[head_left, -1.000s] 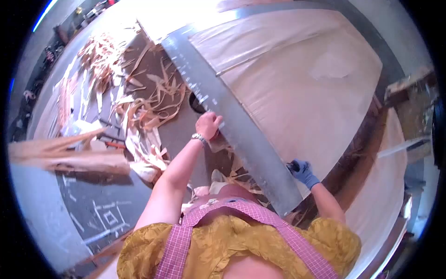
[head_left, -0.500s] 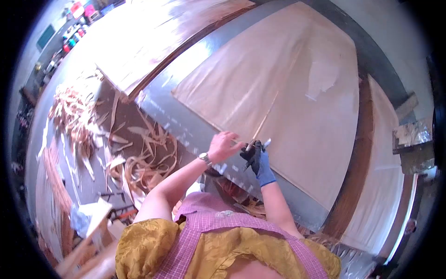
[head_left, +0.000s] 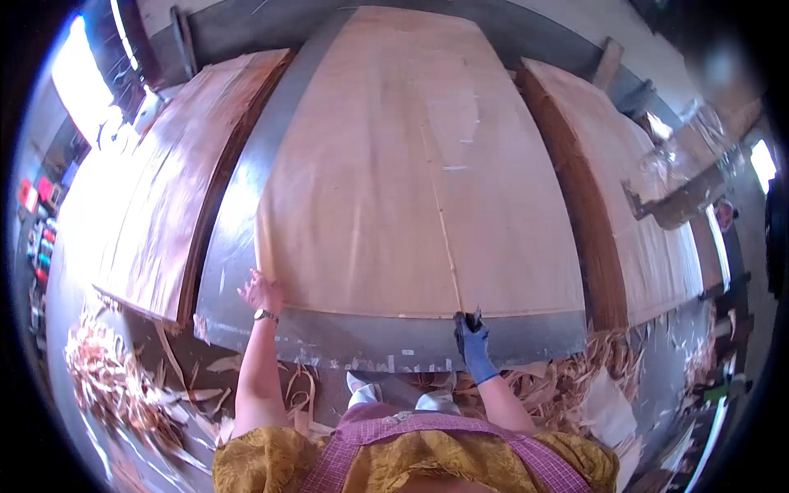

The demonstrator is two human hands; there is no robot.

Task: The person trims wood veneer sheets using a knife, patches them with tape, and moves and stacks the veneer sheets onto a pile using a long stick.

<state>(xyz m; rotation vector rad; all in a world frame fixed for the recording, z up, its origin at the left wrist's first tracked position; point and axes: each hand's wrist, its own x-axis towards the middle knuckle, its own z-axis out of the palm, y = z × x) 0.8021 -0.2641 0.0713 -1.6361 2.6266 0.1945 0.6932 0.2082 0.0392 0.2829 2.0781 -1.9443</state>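
Head view: the wide, thin tan sheet [head_left: 386, 205] lies in front of me on a grey board [head_left: 542, 341], narrowing towards its far end. My bare left hand [head_left: 261, 290] is at the sheet's near left corner, fingers loosely parted, just where the left edge bows up a little; whether I pinch it with my thumb I can't tell. My right hand [head_left: 471, 338], in a blue and black glove, is at the near edge, right of the middle, fingers curled in at the near end of a thin line [head_left: 449, 251] running away across the sheet; I can't tell what they grip, if anything. Stacked sheets [head_left: 185, 164] lie to the left, and torn strips [head_left: 107, 366] are heaped near left
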